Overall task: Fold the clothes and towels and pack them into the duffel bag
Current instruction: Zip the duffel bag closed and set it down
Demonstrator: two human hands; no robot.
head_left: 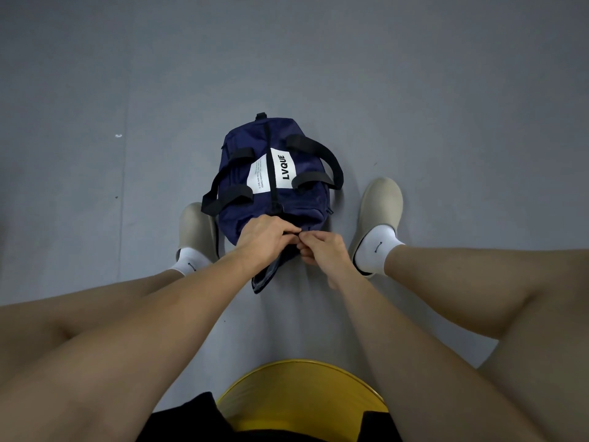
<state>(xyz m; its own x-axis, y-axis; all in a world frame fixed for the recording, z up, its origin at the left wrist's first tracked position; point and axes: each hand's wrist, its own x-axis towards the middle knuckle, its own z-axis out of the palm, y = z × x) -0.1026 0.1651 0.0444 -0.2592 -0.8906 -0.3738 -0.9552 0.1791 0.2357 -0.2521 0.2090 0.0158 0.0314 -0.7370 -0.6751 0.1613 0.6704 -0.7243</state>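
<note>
Surroundings: floor, footwear, seat
Grey floor [414, 90] bears a small white speck [118, 135] at left. Beige left shoe [194, 224] and right shoe [381, 202] stand well apart, each worn over a white sock [381, 247]. Yellow round seat [302, 393] at near edge, black shorts [185, 422] upon it

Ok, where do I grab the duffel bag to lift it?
The two black carry handles, from above. They splay out either side of the white label, so gathering both over the middle of the duffel bag should lift it level.
</note>
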